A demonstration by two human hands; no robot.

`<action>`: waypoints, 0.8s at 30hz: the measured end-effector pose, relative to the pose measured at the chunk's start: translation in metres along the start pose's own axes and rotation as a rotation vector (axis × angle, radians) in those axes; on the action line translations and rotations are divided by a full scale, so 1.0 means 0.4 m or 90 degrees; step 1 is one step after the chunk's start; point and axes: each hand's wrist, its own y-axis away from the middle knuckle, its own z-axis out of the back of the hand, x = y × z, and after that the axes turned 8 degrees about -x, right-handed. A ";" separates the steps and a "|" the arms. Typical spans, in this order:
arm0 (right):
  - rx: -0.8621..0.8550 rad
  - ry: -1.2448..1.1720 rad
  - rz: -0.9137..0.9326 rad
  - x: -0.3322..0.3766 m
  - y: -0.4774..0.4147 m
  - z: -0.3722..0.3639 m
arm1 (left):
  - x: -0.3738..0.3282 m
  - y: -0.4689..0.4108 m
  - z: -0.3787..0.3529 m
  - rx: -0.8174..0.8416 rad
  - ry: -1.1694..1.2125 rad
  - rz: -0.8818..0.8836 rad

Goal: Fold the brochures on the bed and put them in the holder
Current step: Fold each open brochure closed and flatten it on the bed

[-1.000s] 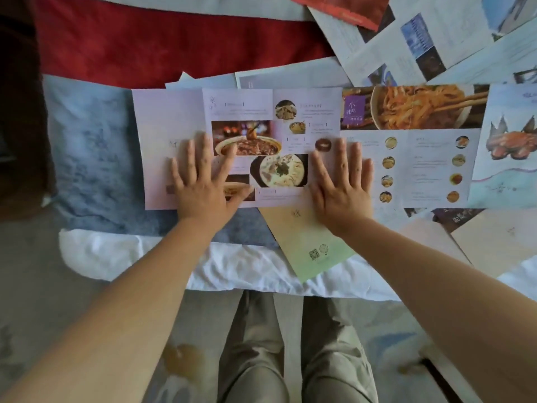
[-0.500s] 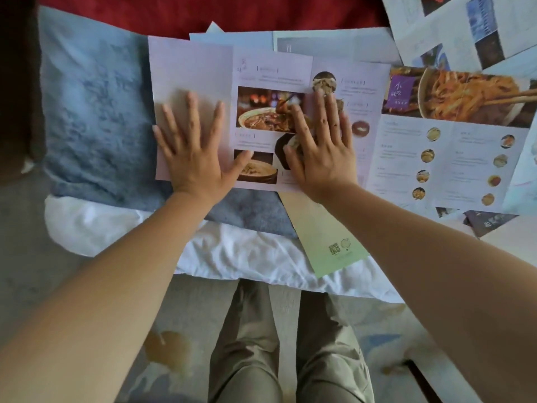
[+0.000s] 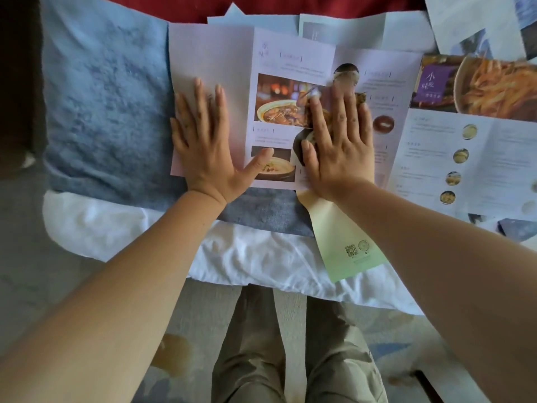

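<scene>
Right now the left hand and right hand lie flat, fingers straight, pressing the pink brochure on the bed near its edge, so a crooked push could make the fold go wonky.

Bed, as I viewed it from above: a white sheet along the near edge, a blue blanket over it, a red cover beyond. An unfolded pink brochure lay on the blanket. A green leaflet overhung the sheet. More brochures were spread to the right.
</scene>
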 end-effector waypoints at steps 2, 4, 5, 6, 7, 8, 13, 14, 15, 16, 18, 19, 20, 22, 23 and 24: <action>-0.005 0.003 0.004 0.005 -0.001 0.003 | -0.014 -0.002 0.010 0.003 0.030 0.020; 0.000 -0.001 0.005 0.007 -0.001 0.011 | -0.041 0.001 0.024 0.021 0.071 0.041; 0.009 -0.005 0.004 0.007 0.000 0.017 | -0.058 0.005 0.032 0.037 0.090 0.045; 0.022 -0.009 0.002 0.005 -0.001 0.024 | -0.075 0.009 0.040 0.057 0.106 0.045; 0.037 -0.011 0.002 0.004 -0.003 0.033 | -0.092 0.012 0.048 0.076 0.115 0.041; 0.055 -0.013 0.006 0.002 -0.005 0.041 | -0.108 0.015 0.053 0.090 0.120 0.036; 0.122 -0.090 0.103 -0.059 0.004 0.108 | -0.215 0.034 0.068 0.085 0.166 0.020; 0.131 -0.091 0.137 -0.078 0.014 0.119 | -0.243 0.040 0.069 0.080 0.171 0.028; 0.139 -0.087 0.154 -0.093 0.024 0.130 | -0.271 0.045 0.070 0.079 0.171 0.034; 0.145 -0.076 0.145 -0.111 0.035 0.139 | -0.301 0.049 0.069 0.088 0.167 0.035; 0.149 -0.045 0.088 -0.149 0.058 0.153 | -0.355 0.056 0.067 0.105 0.165 0.038; 0.148 -0.028 0.055 -0.176 0.072 0.158 | -0.381 0.058 0.067 0.109 0.167 0.039; 0.144 -0.015 0.027 -0.209 0.088 0.163 | -0.404 0.060 0.065 0.111 0.168 0.034; 0.136 0.002 -0.022 -0.285 0.125 0.171 | -0.444 0.062 0.061 0.118 0.162 0.008; 0.131 0.002 -0.048 -0.321 0.147 0.174 | -0.459 0.062 0.060 0.126 0.158 -0.004; 0.127 -0.002 -0.074 -0.359 0.170 0.177 | -0.479 0.061 0.058 0.139 0.157 -0.013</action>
